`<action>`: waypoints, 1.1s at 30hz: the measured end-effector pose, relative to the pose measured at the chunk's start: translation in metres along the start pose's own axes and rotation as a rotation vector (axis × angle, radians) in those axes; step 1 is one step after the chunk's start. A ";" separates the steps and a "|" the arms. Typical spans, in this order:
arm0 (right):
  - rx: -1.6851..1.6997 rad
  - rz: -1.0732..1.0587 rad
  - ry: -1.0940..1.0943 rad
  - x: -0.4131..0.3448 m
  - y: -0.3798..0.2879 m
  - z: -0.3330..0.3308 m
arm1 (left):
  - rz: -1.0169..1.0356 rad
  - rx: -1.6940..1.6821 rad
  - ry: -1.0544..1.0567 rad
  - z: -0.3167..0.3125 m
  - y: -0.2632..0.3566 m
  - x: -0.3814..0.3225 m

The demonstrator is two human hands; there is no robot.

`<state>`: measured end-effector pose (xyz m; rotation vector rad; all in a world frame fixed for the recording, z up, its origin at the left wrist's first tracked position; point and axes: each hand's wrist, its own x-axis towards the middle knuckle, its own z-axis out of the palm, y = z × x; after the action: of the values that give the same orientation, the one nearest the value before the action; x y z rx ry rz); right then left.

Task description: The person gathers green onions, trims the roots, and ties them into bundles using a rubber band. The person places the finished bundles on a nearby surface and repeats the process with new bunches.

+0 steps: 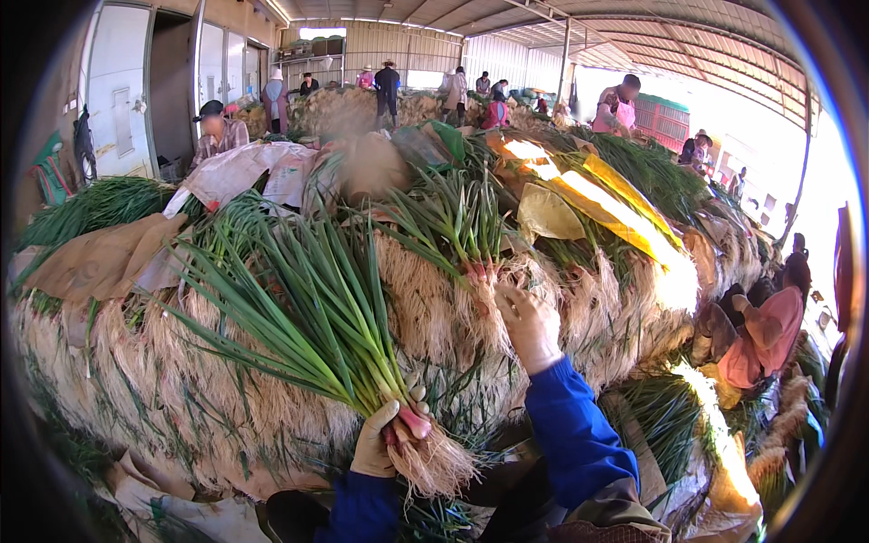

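Observation:
My left hand (375, 441), in a pale glove, is shut around the lower stems of a bunch of green onions (343, 332). Their long leaves fan up to the left, while reddish bulbs (415, 422) and pale stringy roots (438, 465) hang below the fist. My right hand (533, 329), also gloved, is at the roots of a smaller onion bunch (478, 234) lying on top of the pile. Its fingertips are partly hidden among those roots, so I cannot tell whether they grip. Blue sleeves cover both forearms.
A long heap of green onions (224, 380) stands before me, roots facing out. Sacking (102, 258) and a yellow sheet (611, 197) lie over it. More onions (658, 407) lie at right. A person (760, 332) sits there; other people work around farther heaps.

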<state>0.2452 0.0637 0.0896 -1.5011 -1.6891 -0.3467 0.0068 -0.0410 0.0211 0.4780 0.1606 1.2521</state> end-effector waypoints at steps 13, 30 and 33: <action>0.415 0.234 -0.302 -0.003 -0.019 -0.004 | -0.010 -0.037 0.075 -0.005 0.000 -0.003; 0.588 0.308 -0.441 -0.139 -0.050 0.015 | -0.092 0.119 0.085 -0.045 -0.021 -0.021; 1.138 0.552 -0.590 -0.123 -0.054 0.020 | -0.067 0.061 0.105 -0.042 -0.024 -0.027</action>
<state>0.1804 -0.0207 0.0047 -1.0938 -1.3357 1.2523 0.0032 -0.0606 -0.0303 0.4560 0.3015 1.2100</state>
